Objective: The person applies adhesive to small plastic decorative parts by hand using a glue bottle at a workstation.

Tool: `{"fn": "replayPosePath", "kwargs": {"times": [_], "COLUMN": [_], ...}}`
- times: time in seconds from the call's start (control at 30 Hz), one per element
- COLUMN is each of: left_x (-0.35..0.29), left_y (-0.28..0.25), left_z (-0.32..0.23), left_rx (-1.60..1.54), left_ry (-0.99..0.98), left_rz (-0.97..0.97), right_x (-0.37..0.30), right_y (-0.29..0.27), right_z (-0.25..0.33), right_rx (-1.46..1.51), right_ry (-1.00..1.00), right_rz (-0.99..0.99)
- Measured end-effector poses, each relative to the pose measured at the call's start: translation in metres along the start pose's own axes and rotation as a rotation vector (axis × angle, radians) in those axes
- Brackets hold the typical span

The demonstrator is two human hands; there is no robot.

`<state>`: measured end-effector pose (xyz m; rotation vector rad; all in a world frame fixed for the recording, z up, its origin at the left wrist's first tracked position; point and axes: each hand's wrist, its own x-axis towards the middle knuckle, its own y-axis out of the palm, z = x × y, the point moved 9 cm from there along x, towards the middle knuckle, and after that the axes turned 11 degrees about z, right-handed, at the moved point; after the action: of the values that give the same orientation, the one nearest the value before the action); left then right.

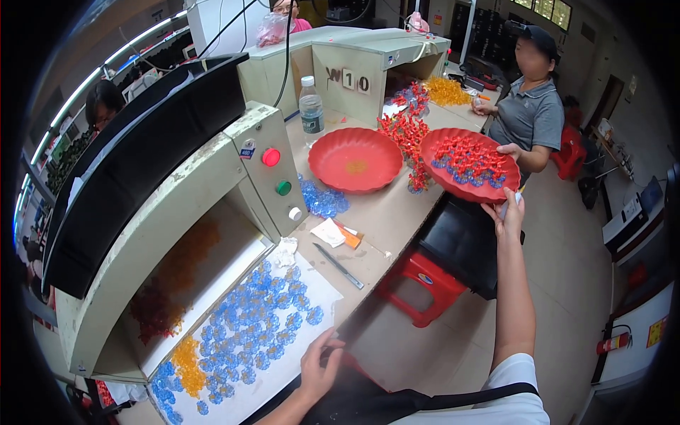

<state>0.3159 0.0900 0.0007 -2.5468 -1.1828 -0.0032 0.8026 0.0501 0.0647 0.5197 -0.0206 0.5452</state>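
My right hand [506, 216] is stretched out and grips the near rim of a red scalloped tray [443, 183] that carries red and blue plastic pieces. A person in a grey shirt [533, 113] holds the same tray's far rim with one hand [508, 149]. My left hand [318, 367] rests on the front edge of the white work surface [273, 375], next to a spread of blue plastic flower pieces [244, 322]. A second red tray [354, 160], nearly bare, sits on the bench.
A beige machine housing [177, 212] with red, green and white buttons stands at the left. A water bottle [311, 110], loose blue pieces [322, 200], a pen-like tool [338, 265] and red part clusters [404, 131] lie on the bench. A red stool [425, 283] and black seat stand below.
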Motion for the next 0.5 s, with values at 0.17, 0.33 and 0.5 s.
{"fn": "replayPosePath", "kwargs": {"times": [0.17,0.33,0.5], "left_x": [-0.009,-0.018,0.039], "left_y": [-0.019,-0.041,-0.027], "left_z": [-0.006,0.003,0.0], "left_rx": [0.044,-0.043,-0.317], "left_ry": [0.024,-0.065,-0.132], "left_rz": [-0.071,-0.145,0.053], "right_x": [0.057,0.048,-0.007], "right_y": [-0.031,-0.002,0.088], "right_z": [-0.005,-0.009,-0.054], "right_rx": [0.048,0.041,-0.297], "right_ry": [-0.09,-0.172,-0.123], "right_rz": [-0.123,-0.069,0.313]}}
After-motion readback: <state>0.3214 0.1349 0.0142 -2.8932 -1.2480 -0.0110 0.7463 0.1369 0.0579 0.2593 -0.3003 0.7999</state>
